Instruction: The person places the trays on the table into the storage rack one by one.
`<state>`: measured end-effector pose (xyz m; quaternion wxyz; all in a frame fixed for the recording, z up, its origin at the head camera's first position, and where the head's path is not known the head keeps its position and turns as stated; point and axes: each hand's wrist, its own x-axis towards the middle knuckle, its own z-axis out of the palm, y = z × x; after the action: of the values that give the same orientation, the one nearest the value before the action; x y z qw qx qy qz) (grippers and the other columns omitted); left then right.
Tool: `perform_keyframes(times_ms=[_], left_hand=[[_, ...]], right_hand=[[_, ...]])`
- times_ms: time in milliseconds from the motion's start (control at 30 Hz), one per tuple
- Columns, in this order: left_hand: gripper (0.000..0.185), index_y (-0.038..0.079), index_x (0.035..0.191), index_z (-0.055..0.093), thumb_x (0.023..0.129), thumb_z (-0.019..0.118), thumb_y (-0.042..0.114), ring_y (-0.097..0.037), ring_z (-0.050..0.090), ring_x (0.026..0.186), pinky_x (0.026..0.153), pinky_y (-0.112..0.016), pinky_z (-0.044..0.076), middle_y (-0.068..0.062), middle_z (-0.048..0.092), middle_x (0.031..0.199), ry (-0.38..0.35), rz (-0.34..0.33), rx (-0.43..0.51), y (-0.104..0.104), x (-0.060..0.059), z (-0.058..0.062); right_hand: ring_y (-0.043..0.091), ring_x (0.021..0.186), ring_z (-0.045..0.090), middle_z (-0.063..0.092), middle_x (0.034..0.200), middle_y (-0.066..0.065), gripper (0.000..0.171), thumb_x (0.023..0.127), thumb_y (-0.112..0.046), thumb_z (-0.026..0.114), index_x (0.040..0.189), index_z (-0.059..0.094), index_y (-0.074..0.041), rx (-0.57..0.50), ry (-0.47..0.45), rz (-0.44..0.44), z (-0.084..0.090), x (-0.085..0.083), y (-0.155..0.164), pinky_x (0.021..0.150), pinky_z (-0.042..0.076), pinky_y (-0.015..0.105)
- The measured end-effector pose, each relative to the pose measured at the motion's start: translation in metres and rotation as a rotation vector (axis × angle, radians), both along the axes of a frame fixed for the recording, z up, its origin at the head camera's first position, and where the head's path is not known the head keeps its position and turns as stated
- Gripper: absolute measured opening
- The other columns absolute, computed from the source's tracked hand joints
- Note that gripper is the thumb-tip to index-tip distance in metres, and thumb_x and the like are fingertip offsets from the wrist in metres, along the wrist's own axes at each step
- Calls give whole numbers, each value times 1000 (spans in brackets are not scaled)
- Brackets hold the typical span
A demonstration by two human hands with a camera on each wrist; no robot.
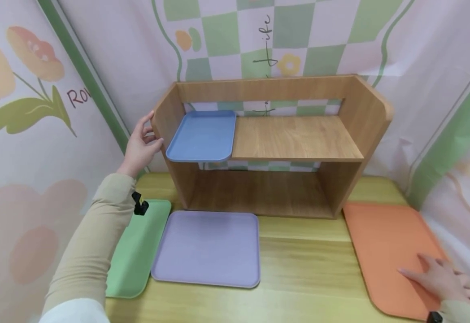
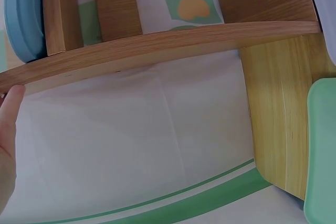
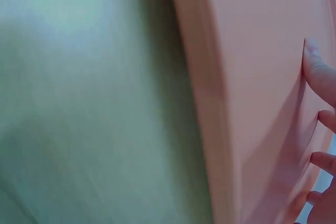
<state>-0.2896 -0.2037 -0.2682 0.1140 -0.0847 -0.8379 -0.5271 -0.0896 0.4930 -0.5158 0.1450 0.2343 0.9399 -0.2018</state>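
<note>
So far only the flat blue plastic tray lies on the wooden shelf unit, steadied by the left hand, fingers straight; the right hand presses flat on the near-right orange tray, while green and lilac trays remain on the table.

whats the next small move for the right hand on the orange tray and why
Probably curl the right hand around the near edge of the orange tray and lift it. The fingers lie flat on the tray, not gripping, the left hand steadies the wooden shelf, and bare shelf shows beside the blue tray.
</note>
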Motion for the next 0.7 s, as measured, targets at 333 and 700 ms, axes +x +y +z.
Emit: perform_keyframes(times_ms=[333, 700], left_hand=[[76, 36, 149, 22, 91, 57, 2, -36, 51, 122, 95, -47, 50, -21, 45, 137, 23, -5, -26, -1, 2, -1], [76, 36, 149, 22, 91, 56, 1, -37, 51, 122, 95, -46, 51, -21, 46, 136, 32, -20, -17, -1, 0, -3]], right_hand=[[82, 105, -6, 8, 132, 47, 107, 78, -74, 52, 140, 21, 7, -27, 24, -1, -3, -12, -13, 79, 2, 88], [83, 100, -9, 3, 133, 48, 108, 81, -75, 45, 143, 15, 7, -96, -20, 98, 2, -15, -18, 72, 6, 87]])
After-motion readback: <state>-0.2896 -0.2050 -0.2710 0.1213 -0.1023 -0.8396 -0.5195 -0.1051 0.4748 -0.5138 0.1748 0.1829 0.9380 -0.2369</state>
